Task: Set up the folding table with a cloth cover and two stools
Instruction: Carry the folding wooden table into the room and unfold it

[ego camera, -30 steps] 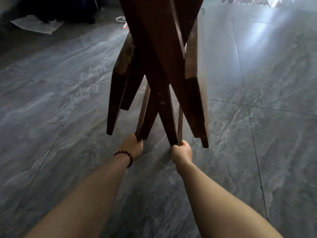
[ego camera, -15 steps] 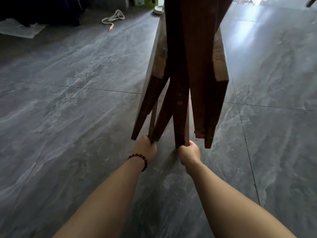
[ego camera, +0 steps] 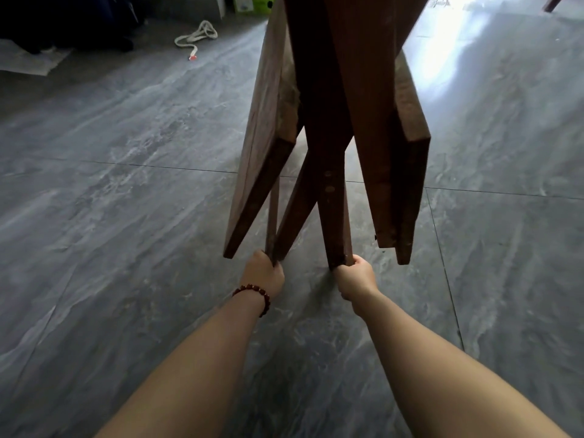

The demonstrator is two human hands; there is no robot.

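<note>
The grey marbled tile floor (ego camera: 110, 216) fills nearly my whole view, with a bright patch of glare toward 1 o'clock. Against it, the folding table (ego camera: 347, 90) is the big thing: dark brown wood, still folded, running from the middle of the view up and out at 12 o'clock. A flat leaf hangs on each flank, the left leaf (ego camera: 262, 137) splayed toward 7 o'clock and the right leaf (ego camera: 407, 153) hanging toward 5 o'clock. The legs are bunched between them and fan out toward me. I cannot tell whether any part of the table touches the floor.

Both bare forearms reach in from 6 o'clock. The left hand (ego camera: 264, 275) is wrapped round the end of a thin leg (ego camera: 271, 216) just left of centre. The right hand (ego camera: 357, 276) is closed tight round the end of the thick middle leg (ego camera: 335, 222). The two hands are near each other but apart.

At 10 o'clock a pale sheet (ego camera: 25, 60) lies flat on the floor beside a dark, dim mass (ego camera: 63, 20). A coil of white rope (ego camera: 196, 36) lies at 11 o'clock, with a green box (ego camera: 252, 1) just beyond it. A bracelet of dark red beads (ego camera: 252, 290) circles the left wrist.
</note>
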